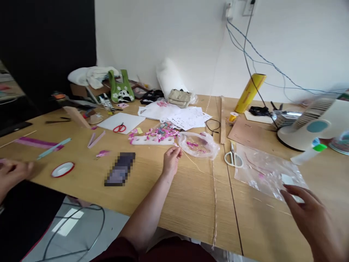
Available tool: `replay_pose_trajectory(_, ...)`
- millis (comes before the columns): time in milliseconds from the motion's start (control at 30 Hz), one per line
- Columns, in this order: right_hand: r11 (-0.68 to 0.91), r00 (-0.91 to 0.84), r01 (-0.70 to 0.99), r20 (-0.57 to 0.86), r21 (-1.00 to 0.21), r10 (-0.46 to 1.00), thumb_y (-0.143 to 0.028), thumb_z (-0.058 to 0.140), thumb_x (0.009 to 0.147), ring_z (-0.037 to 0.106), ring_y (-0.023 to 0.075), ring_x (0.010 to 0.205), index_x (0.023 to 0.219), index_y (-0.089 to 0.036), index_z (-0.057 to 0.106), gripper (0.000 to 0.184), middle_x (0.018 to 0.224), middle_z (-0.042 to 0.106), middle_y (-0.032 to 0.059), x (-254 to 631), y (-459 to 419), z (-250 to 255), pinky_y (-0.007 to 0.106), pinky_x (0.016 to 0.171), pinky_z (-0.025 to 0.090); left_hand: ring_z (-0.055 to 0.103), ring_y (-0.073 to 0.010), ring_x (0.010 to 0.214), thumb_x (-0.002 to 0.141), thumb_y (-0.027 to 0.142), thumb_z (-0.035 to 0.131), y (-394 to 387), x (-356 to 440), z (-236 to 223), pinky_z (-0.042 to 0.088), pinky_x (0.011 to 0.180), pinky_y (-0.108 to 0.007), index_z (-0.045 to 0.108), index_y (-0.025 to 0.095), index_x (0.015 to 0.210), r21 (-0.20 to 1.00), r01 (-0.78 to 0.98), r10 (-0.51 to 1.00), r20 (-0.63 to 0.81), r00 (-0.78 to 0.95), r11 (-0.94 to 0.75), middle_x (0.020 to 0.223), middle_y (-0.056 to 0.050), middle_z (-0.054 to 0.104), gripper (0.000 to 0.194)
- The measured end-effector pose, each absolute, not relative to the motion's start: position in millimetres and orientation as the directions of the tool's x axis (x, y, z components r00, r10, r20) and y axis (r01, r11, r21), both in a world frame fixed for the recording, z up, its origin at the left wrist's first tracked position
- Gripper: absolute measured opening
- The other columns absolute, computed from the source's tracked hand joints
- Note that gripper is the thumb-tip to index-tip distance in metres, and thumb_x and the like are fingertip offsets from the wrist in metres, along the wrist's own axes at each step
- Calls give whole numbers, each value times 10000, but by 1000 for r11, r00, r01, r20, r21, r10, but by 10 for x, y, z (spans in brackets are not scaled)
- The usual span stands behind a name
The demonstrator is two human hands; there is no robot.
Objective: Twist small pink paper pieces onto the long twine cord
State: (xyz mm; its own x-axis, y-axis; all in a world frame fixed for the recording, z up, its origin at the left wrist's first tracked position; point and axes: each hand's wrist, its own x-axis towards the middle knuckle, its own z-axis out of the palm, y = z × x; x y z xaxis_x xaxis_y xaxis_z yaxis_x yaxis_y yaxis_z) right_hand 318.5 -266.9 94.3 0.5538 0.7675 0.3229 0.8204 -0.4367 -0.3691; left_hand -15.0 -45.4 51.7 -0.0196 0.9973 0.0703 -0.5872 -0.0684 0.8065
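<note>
My left hand (171, 160) is raised over the middle of the table with thumb and fingertips pinched together. Whatever lies in the pinch is too small to make out; a thin yellow strand (194, 162) runs on the table just to its right. Close beyond that hand are a white foam block (152, 141) bearing pink petals and a clear plastic bag (208, 147) with pink pieces inside. My right hand (311, 209) is at the right, thumb and fingers apart, above a flat clear plastic bag (253, 174) with a small white piece (287, 179) on it.
White-handled scissors (233, 160), red scissors (119, 127), a phone (120, 170) and a tape roll (63, 169) lie around. Another person's hand (15, 173) rests at the left edge. A white fan (313, 123) stands right; a braided cord (214, 203) hangs over the front edge.
</note>
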Motion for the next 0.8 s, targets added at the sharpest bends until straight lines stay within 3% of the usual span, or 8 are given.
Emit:
replay_pose_trajectory(100,-39,285,809,333,-586,899,-488,474,764,598,245,886,933,-256,617,320,1149,584,81,2367,-2196,1255,335,665,485,478,-57,555,637,317,700,-511,-115,547,365,540,-186,574,136,637,814,-580,992,104,77,-41,597,6,544,221)
replay_pose_trajectory(200,121,103,672,254,-730,962,-399,528,757,572,249,977,995,-239,606,297,1165,579,82,1680,-1708,1318,318,673,484,490,-62,550,630,324,707,-574,-95,571,375,545,-193,572,139,623,831,-556,982,79,172,31,593,5,557,230)
replay_pose_trajectory(333,104,-27,368,101,-924,995,-330,606,685,601,211,895,984,-211,578,323,1032,637,76,1269,-1272,1101,281,614,479,497,-73,550,638,339,701,-623,-81,593,392,562,-216,593,136,638,842,-535,957,99,272,64,598,-4,571,230)
replay_pose_trajectory(433,-20,-78,202,-36,-979,996,-356,610,686,596,142,656,906,-175,564,289,773,640,37,1243,-1189,991,212,465,402,492,-73,546,642,335,699,-629,-73,598,382,552,-216,595,130,634,839,-542,951,124,285,53,600,-8,577,229)
replay_pose_trajectory(567,-124,-16,159,-128,-979,992,-386,636,660,396,56,418,781,-165,558,264,543,495,-50,1325,-1234,995,184,381,253,494,-72,551,658,312,689,-639,-61,596,369,548,-209,603,126,651,840,-538,939,131,319,66,609,-14,583,205)
replay_pose_trajectory(667,-137,4,131,-138,-982,990,-425,626,667,248,38,389,685,-169,548,268,474,376,-80,1394,-1256,1001,196,385,165,489,-72,547,660,321,685,-648,-58,587,365,545,-209,600,121,642,855,-513,928,123,351,80,611,-17,576,218)
replay_pose_trajectory(800,-95,78,148,-84,-984,993,-440,643,640,211,49,398,628,-179,533,283,438,308,-88,1538,-1238,982,210,403,138,481,-74,557,656,346,683,-630,-66,558,363,550,-209,602,117,648,876,-474,931,99,352,86,631,-24,573,243)
